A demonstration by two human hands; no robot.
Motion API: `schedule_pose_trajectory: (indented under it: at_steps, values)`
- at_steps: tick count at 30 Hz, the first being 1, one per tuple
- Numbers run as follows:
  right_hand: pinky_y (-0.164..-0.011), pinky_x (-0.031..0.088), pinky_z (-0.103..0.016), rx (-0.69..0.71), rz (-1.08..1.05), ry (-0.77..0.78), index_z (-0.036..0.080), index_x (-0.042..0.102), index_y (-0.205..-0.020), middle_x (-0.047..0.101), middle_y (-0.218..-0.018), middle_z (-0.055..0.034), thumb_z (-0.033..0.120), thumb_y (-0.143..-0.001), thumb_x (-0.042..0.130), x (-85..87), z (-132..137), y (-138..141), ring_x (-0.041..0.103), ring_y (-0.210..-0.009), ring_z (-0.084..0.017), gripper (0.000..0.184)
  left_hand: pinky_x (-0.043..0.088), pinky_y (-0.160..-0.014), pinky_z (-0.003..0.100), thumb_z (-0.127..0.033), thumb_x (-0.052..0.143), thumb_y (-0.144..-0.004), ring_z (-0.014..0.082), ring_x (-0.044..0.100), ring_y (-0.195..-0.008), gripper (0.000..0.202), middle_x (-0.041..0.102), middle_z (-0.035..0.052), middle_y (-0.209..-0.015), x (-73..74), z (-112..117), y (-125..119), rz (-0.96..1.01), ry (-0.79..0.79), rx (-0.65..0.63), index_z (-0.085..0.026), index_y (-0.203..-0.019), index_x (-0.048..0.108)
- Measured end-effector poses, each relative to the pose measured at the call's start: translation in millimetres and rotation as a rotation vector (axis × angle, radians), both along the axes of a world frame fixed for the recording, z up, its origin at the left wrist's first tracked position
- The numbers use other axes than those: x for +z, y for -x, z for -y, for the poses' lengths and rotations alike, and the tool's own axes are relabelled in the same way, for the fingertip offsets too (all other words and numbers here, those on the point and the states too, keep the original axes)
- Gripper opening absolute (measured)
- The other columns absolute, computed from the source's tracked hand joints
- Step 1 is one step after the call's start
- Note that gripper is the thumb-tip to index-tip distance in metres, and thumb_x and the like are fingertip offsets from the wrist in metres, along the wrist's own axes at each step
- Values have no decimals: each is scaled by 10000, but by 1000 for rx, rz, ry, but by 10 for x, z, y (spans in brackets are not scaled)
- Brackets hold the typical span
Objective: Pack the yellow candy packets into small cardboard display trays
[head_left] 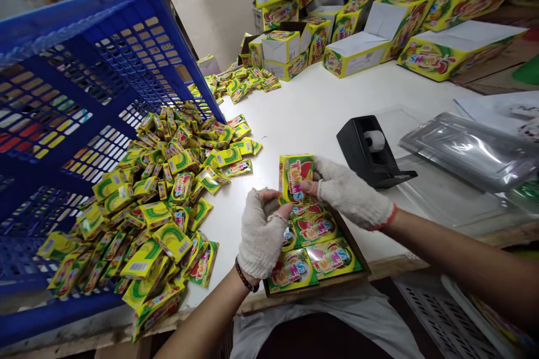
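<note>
A yellow and green "Twins" packet (296, 175) is held upright above an open box (356, 247) at the table's front edge. My right hand (351, 190), in a white fingerless glove, grips the packet's right side with the thumb across its front. My left hand (261, 233), gloved the same way and with a beaded bracelet at the wrist, closes its fingertips on the packet's lower left corner. Inside the box, similar packets (330, 258) lie flat side by side, partly covered by my hands.
To the left, a blue plastic crate (151, 5) lies tipped, with a heap of packets (172, 162) spilling out. A black tape dispenser (366, 151) stands right of my hands, near clear plastic trays (467, 148). Printed cartons (357, 56) are piled at the back.
</note>
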State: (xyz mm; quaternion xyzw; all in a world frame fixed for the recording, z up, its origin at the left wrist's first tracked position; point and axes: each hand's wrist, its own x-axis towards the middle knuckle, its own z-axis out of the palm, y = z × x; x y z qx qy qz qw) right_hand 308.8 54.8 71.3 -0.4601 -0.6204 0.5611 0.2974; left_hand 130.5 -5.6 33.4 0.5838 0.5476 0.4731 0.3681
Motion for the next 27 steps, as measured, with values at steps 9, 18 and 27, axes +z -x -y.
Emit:
schedule_pose_trajectory:
  at_steps: [9,18,27]
  values:
    - [-791,508,-400,614,1182,-310,178,707,-1105,730,-1086,-149,137,-843,581,118,-304,95,682,-992,-306,294,232,-1183,645,-390,641,-865,416,368,-1439,618,402,251,-1542,-319,207,80,-1174,-146,-239,-86,-1389,515]
    - [-752,507,-397,636,1304,-450,169,676,-1163,730,-1046,-168,177,-941,505,-26,-214,182,687,-1002,-326,281,269,-1192,595,-495,534,-932,383,370,-1446,646,400,213,-1554,-331,217,85,-1293,-168,-229,-78,-1425,506]
    - [-774,490,-355,617,1322,-467,142,690,-1091,728,-1051,-146,106,-936,508,-78,-149,242,657,-1035,-300,242,286,-1179,611,-449,558,-915,393,370,-1444,613,394,220,-1555,-330,220,82,-1290,-179,-235,-86,-1407,523]
